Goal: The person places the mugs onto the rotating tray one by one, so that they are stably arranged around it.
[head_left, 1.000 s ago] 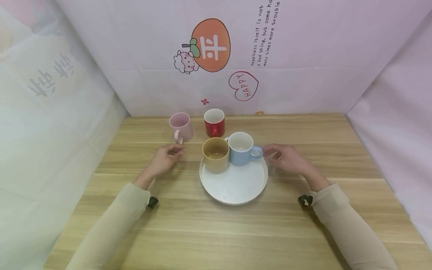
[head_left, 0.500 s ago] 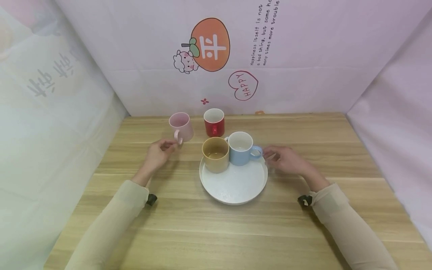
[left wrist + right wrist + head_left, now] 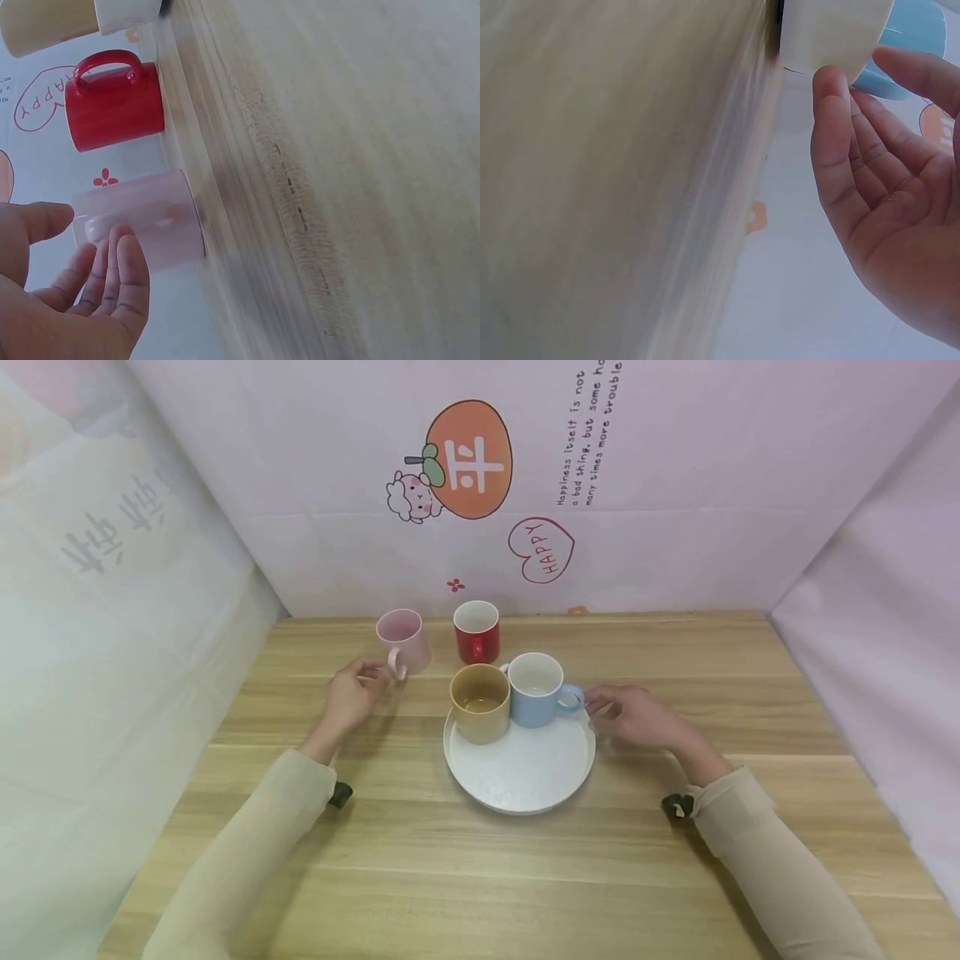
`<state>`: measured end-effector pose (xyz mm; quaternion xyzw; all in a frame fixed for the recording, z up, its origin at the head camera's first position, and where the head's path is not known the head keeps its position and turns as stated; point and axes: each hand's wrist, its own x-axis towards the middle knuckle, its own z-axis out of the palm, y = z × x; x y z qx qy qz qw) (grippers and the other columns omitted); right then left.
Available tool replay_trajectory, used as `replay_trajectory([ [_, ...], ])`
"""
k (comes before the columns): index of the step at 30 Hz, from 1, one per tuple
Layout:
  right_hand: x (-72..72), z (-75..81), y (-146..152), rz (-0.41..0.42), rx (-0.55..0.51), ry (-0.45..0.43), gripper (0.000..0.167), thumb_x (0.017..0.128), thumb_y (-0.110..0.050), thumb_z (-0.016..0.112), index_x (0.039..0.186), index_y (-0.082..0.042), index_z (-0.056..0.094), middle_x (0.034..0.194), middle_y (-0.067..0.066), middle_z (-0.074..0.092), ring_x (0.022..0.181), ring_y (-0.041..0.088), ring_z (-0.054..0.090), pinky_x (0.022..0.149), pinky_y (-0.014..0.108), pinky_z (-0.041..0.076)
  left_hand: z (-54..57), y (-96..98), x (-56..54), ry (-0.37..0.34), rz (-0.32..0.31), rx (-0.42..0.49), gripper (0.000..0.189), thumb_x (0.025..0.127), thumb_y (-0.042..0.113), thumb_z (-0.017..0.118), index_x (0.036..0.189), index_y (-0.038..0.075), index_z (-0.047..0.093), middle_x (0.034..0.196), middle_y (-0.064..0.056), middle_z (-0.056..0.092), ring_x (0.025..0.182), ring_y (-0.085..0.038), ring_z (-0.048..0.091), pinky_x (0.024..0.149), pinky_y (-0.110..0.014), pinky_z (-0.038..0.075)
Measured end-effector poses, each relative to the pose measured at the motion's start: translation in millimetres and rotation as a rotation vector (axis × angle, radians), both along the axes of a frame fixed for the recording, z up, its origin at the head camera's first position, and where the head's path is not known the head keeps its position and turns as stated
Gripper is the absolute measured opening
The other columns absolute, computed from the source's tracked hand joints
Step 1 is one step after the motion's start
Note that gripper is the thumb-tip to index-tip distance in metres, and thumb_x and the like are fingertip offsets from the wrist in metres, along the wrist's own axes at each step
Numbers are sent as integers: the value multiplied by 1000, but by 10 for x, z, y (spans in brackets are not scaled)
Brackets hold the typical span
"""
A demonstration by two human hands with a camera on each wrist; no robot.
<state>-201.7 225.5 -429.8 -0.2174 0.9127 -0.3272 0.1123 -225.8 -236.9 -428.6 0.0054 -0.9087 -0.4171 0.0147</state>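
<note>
My left hand (image 3: pixel 354 693) is right at the handle of a pink mug (image 3: pixel 408 647); in the left wrist view its thumb and relaxed fingers are spread apart in front of that handle. A round white tray (image 3: pixel 525 777) carries a tan mug (image 3: pixel 482 727) and a light blue mug (image 3: pixel 531 708), side by side toward its back. My right hand (image 3: pixel 637 717) is beside the tray's right rim, fingertips by the blue mug's handle. In the right wrist view its fingers are loosely bent, with a gap to the thumb.
A red mug (image 3: pixel 477 647) with a white inside stands behind the tan mug, to the right of the pink one. The wooden table (image 3: pixel 465 893) ends at a printed cloth backdrop (image 3: pixel 675 527), and white cloth hangs along both sides.
My left hand has shifted left and slightly back, from in front of the pink mug's handle to its left side. The right hand, mugs and tray stay put.
</note>
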Motion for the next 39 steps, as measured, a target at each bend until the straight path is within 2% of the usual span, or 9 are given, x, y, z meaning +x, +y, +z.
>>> replay_trajectory([
  [9,17,-22,18,-9,-1,-17,40,86,-16,76,124,-9,66,108,9,75,92,22,71,79,37,58,-50,21,-87,30,8,-19,38,98,27,61,129,5,61,119,-19,68,105,-37,69,83,-46,60],
  [15,0,-46,51,-41,-9,-69,40,83,-19,80,120,-15,68,104,4,75,90,18,72,76,33,59,-68,35,-139,9,30,-23,40,98,31,61,130,7,60,120,-16,67,108,-36,67,89,-47,58],
  [23,-4,24,28,-4,2,-91,54,83,-23,80,133,-16,61,110,9,73,96,24,72,80,37,60,-84,76,-212,10,53,-10,36,97,25,64,126,4,62,117,-17,69,104,-34,68,87,-44,58],
  [28,0,41,22,22,15,-81,56,84,-22,80,136,-15,59,108,9,73,97,24,71,83,40,59,-87,85,-240,14,69,2,35,96,26,66,124,5,64,114,-17,70,105,-32,68,86,-42,58],
  [34,4,39,34,42,13,-90,60,84,-25,80,138,-15,56,107,9,72,100,25,70,86,42,58,-76,87,-241,39,58,-12,33,96,22,65,124,5,64,115,-19,70,107,-34,68,89,-44,58],
  [39,-7,24,43,56,24,-93,65,82,-25,81,141,-18,54,108,9,72,99,25,70,83,39,58,-66,73,-233,47,67,-9,32,97,20,64,126,5,64,115,-20,71,107,-35,68,89,-44,58],
])
